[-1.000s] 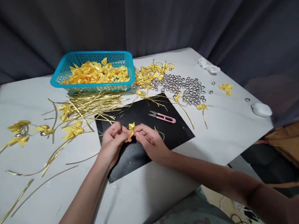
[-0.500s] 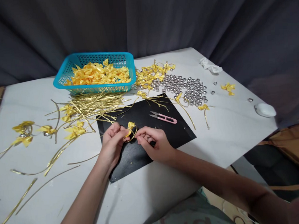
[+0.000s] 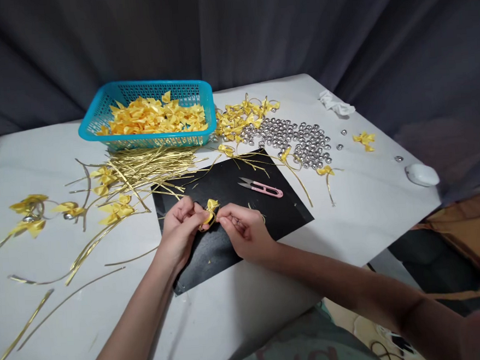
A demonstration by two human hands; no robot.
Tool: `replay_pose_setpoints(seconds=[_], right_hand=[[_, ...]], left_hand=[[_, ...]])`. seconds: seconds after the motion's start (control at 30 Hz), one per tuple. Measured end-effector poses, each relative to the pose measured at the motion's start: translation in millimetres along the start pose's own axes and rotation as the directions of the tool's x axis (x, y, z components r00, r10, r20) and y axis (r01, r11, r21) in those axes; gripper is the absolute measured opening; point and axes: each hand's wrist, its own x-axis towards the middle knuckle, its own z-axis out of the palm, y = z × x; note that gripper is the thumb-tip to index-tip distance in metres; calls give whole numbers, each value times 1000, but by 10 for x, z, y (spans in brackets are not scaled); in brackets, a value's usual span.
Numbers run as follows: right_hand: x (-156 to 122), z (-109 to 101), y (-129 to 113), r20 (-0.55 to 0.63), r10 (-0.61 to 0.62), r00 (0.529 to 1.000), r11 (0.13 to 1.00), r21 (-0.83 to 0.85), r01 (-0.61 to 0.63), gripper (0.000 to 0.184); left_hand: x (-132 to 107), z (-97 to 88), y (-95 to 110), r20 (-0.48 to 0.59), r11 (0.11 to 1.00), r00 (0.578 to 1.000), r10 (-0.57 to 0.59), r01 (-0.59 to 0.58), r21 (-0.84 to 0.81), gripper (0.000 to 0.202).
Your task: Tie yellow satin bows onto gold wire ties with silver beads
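Over a black mat [image 3: 267, 211], my left hand [image 3: 180, 231] and my right hand [image 3: 246, 231] meet, both pinched on a small yellow ribbon bow [image 3: 211, 206] with a thin gold wire looped at it. The left fingers hold the bow's left side. The right fingertips pinch the gold wire just right of the bow. Pink thread snips [image 3: 261, 188] lie on the mat a little beyond my right hand.
A blue basket [image 3: 96, 116] full of yellow bows stands at the back of the white table [image 3: 369, 204]. Gold wire strips [image 3: 148, 167] lie in front of it, finished bows [image 3: 30, 208] at left, silver bells [image 3: 298, 140] at back right, a white object [image 3: 420, 174] near the right edge.
The gold wire loop seen half a second ago has been drawn smaller against the bow. My right hand has shifted slightly toward the left hand.
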Motion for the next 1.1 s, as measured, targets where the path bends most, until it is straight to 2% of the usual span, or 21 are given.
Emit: replay_pose_setpoints(seconds=[0.27, 0.5, 0.6, 0.7, 0.87, 1.03, 1.1], right_hand=[[12, 5, -23, 4, -7, 1000, 1000, -2, 7, 15], [30, -53, -27, 122, 3, 993, 999, 50, -9, 11], [33, -94, -23, 132, -2, 991, 997, 72, -7, 24], [52, -138, -22, 156, -89, 984, 995, 51, 82, 40], [83, -169, 2, 162, -212, 964, 974, -51, 223, 23], [80, -138, 24, 124, -203, 971, 979, 28, 201, 17], [78, -141, 29, 143, -188, 972, 982, 54, 182, 16]], left_hand=[[10, 0, 1, 26, 999, 999, -36, 35, 31, 43], [27, -9, 39, 17, 994, 994, -105, 106, -22, 41], [20, -25, 48, 29, 994, 994, -108, 109, -28, 38], [7, -36, 52, 53, 994, 993, -106, 107, -4, 36], [-7, -39, 47, 72, 994, 992, -101, 98, 44, 36], [-1, -40, 35, 80, 994, 992, -96, 92, 58, 35], [5, -42, 28, 87, 994, 992, -94, 89, 62, 34]])
